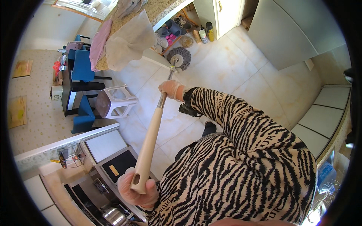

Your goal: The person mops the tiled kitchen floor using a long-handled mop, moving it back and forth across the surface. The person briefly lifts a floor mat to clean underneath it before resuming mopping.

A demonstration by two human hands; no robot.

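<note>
A spin mop with a round grey string head (185, 59) rests on the marble-look tile floor (223, 67), close to the base of a shoe rack. Its long handle (148, 147), a cream plastic grip with a metal tube, slants back towards me. My left hand (137, 186), in a clear disposable glove, wraps around the top end of the grip, where a hanging hole shows. Farther down, my right hand (172, 89), also gloved, grips the metal tube. A black band with a device sits at my right wrist.
Shoes (172, 29) fill the rack under a granite counter (167, 10) draped with cloths (130, 42). Bottles (203, 34) stand beside it. At left are a plastic stool (116, 101) and blue chairs (83, 66); cabinets (325, 113) line the right. A stove with a pot (114, 216) is lower left.
</note>
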